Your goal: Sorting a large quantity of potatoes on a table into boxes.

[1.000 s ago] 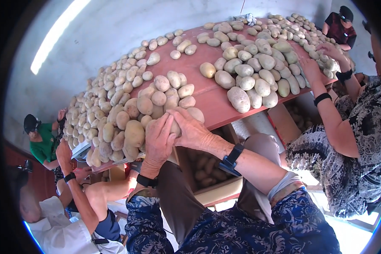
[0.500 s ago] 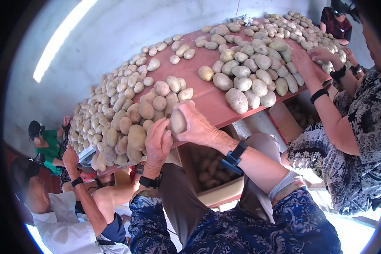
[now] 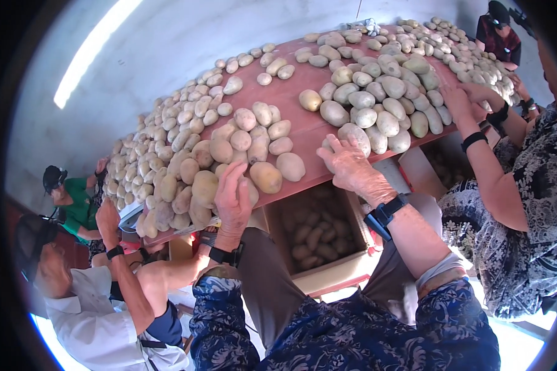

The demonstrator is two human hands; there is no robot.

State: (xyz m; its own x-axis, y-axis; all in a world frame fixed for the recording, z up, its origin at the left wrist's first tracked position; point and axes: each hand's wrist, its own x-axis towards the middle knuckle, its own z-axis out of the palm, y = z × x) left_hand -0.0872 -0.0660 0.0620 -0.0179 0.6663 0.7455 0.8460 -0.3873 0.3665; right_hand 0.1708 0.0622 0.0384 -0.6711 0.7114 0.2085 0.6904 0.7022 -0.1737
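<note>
My left hand [image 3: 234, 204] is raised against the front of a heap of potatoes [image 3: 205, 185], fingers extended and slightly curved beside the nearest ones; I cannot see it gripping one. My right hand [image 3: 349, 167] is open, fingers apart, reaching to a large pale potato [image 3: 356, 133] at the front of a second, greener heap [image 3: 393, 105]; its fingertips are at that potato's lower side. A yellowish potato [image 3: 266, 177] and a paler one [image 3: 290, 167] lie at the table's edge between my hands. Both heaps rest on a red table [image 3: 319, 153].
A box of potatoes [image 3: 309, 235] is under the table edge before my legs; a second box [image 3: 419, 166] is to its right. Co-workers sit left [image 3: 86, 309] and right [image 3: 507, 198], hands at the potatoes; others stand at both far ends [image 3: 68, 207] [image 3: 501, 43].
The potato my right hand held is released at the left heap's edge. My right hand has moved right to the other heap and opened; my left hand has stayed near the left heap.
</note>
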